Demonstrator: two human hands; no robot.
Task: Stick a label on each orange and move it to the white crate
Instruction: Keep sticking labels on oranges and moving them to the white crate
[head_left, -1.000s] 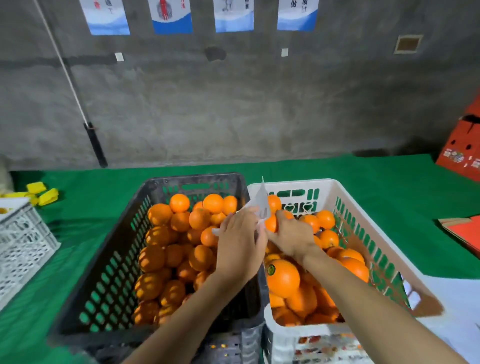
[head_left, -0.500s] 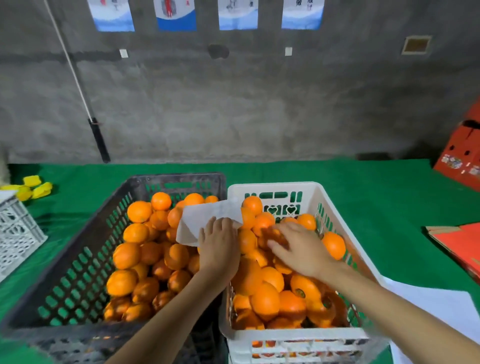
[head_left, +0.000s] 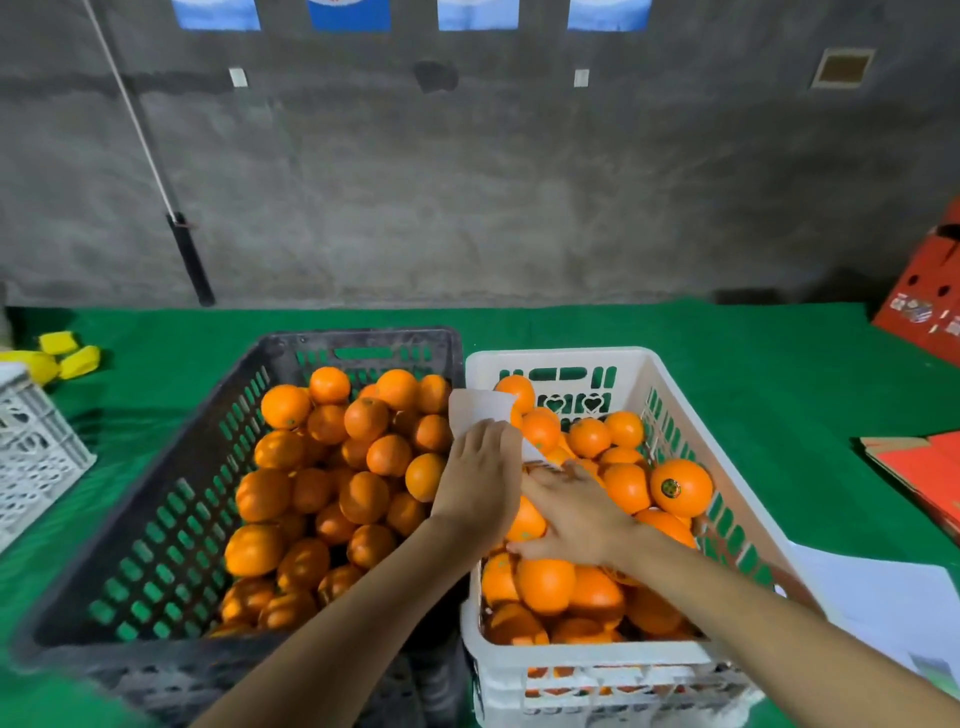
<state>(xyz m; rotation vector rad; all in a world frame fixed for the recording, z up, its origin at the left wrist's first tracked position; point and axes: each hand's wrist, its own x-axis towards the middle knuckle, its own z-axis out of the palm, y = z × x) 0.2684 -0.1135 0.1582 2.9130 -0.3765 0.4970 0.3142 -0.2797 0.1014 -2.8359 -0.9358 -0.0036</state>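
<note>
The step in hand looks like fetching the next label. The right hand (head_left: 576, 514) lies palm down on the oranges (head_left: 626, 486) inside the white crate (head_left: 561, 358), its grip wide and empty, with the fingertips near the label sheet (head_left: 478, 410). The left hand (head_left: 480, 478) hangs over the white crate's left rim, its grip holding that sheet with the fingers on top and the thumb hidden. Next, I judge, a label needs peeling and pressing onto fruit from the black crate (head_left: 156, 499) just left of the white crate.
</note>
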